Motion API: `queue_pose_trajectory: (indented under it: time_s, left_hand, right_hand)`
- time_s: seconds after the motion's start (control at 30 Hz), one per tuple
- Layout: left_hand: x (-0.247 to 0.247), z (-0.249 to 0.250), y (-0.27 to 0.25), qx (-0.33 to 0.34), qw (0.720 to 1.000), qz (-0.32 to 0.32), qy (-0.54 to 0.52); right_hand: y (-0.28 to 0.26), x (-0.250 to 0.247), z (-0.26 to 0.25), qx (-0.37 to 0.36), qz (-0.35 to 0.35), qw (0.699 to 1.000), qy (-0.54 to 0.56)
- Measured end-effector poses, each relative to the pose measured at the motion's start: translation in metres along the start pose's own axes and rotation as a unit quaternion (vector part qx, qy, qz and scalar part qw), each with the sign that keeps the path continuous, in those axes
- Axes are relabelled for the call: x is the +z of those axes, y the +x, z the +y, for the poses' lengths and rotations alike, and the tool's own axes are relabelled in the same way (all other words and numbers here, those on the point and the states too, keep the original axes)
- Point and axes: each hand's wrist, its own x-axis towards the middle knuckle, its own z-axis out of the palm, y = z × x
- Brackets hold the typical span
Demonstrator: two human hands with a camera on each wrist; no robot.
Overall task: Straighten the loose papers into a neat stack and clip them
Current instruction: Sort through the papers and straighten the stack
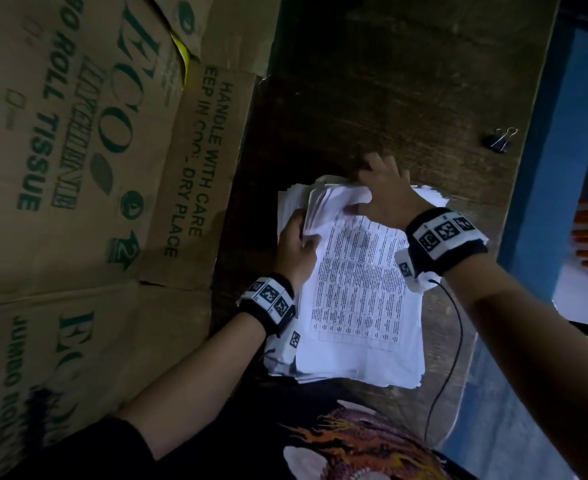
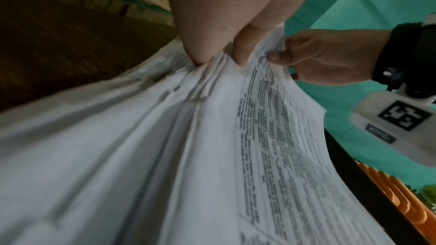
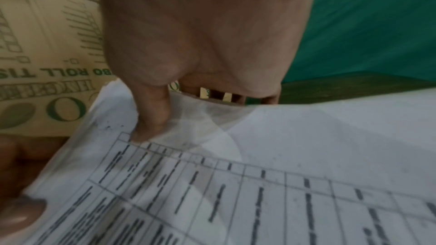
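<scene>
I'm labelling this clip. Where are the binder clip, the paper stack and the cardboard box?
binder clip point(image 1: 500, 140): head view, on its black body.
paper stack point(image 1: 361, 292): head view, on the printed top sheet.
cardboard box point(image 1: 78, 133): head view, on its printed side.

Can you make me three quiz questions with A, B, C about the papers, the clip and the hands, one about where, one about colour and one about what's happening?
1. Where is the binder clip?
A. Clamped on the papers
B. Lying on the wooden table, away from the papers
C. In the left hand

2. What colour is the clip's body?
A. Black
B. Red
C. Yellow

3. What is happening to the papers?
A. They lie untouched
B. Both hands hold them at the far end
C. They are already clipped

Answers:
1 B, the clip sits alone on the table beyond the right hand.
2 A, its body is black with silver wire handles.
3 B, the left hand grips the lifted sheets at the left edge while the right hand pinches the top corner.
</scene>
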Motion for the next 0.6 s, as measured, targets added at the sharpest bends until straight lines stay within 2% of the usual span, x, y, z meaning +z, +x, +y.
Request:
queue_pose_trajectory:
  time_s: [0.13,0.27,0.33,0.43,0.5,0.53,0.57,0.6]
  left_hand:
    - [0.002,0.005,-0.005,0.018,0.999,-0.008,0.026]
    - [0.009,0.013,-0.004,0.014,0.998,-0.007,0.062]
    - [0.006,0.017,-0.003,-0.004,0.997,0.006,0.080]
    - [-0.003,0.020,-0.003,-0.007,0.996,0.014,0.092]
    - [-0.005,0.022,-0.003,-0.001,0.995,0.022,0.096]
    - [-0.005,0.021,-0.003,-0.005,0.996,0.024,0.085]
    - [-0.006,0.022,-0.003,-0.016,0.998,0.020,0.065]
    - [-0.008,0.022,-0.002,-0.031,0.999,0.014,0.038]
  right_hand:
    - [-0.009,0.007,-0.008,0.002,0.008,1.000,-0.007]
    - [-0.021,0.016,-0.007,0.027,0.042,0.998,0.045]
    - [-0.034,0.013,0.008,0.076,0.053,0.995,0.035]
    - [-0.063,0.010,0.040,0.198,0.034,0.980,-0.001]
    - [-0.084,0.008,0.056,0.259,0.060,0.961,0.078]
    - [-0.095,0.006,0.058,0.261,0.077,0.948,0.163]
    - [-0.103,0.009,0.062,0.247,0.096,0.921,0.287]
    - [-0.109,0.013,0.064,0.236,0.115,0.878,0.401]
